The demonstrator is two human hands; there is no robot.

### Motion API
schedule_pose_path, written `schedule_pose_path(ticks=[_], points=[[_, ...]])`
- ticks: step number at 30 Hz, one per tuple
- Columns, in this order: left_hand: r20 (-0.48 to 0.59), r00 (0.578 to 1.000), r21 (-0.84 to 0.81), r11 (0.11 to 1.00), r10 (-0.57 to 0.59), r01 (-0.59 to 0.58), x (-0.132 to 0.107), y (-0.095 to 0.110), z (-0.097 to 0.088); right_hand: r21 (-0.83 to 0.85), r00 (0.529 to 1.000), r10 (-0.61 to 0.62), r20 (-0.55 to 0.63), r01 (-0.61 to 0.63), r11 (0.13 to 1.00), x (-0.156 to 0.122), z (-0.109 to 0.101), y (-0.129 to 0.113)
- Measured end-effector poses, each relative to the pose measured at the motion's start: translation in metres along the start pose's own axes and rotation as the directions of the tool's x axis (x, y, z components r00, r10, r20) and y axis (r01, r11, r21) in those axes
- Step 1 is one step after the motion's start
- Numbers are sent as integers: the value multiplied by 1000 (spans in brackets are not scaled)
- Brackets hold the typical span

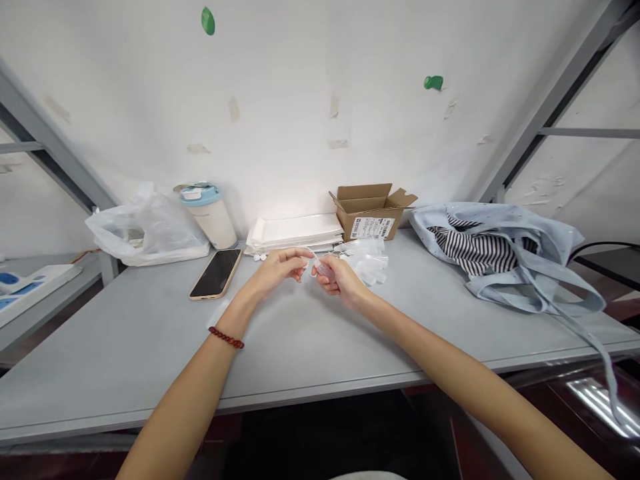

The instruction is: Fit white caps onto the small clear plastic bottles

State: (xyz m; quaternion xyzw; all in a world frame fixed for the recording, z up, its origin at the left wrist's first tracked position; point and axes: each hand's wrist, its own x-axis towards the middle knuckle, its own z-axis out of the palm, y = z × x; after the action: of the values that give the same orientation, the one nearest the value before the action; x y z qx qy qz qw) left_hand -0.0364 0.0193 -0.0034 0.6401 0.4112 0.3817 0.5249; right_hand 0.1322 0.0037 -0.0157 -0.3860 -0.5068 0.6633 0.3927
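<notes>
left hand (277, 267) pinches a thin white strip (311, 254), right hand (339, 276) grips one small clear piece (324, 269); the clear pile (371, 261) behind it looks not yet handled.

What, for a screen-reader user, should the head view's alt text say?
The left hand and right hand meet over a grey table, pinching a small clear piece between them. A phone, cardboard box and blue cloth bag lie nearby.

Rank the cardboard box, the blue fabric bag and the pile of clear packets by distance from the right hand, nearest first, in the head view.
From the right hand:
1. pile of clear packets, close beside it, on its right.
2. cardboard box, farther back, behind the packets.
3. blue fabric bag, far off to the right.
</notes>
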Motion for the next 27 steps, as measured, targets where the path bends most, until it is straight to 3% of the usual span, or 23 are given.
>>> schedule_pose_path(ticks=[6,11,13,23,27], points=[[97,995,-24,999,37,-35,-2,2,7,-90,999,14,34,-11,996,-3,3,-2],[136,989,86,994,52,-64,-4,4,5,-356,968,-250,-17,228,906,2,-1,8],[138,988,131,988,62,-80,-4,4,4,-417,950,-309,-37,266,869,5,-3,13],[157,978,274,946,135,-175,-3,4,4,-251,986,-151,-65,130,959,2,1,6],[136,986,227,965,98,-127,-4,4,5,-302,975,-212,-63,184,935,4,-1,9]])
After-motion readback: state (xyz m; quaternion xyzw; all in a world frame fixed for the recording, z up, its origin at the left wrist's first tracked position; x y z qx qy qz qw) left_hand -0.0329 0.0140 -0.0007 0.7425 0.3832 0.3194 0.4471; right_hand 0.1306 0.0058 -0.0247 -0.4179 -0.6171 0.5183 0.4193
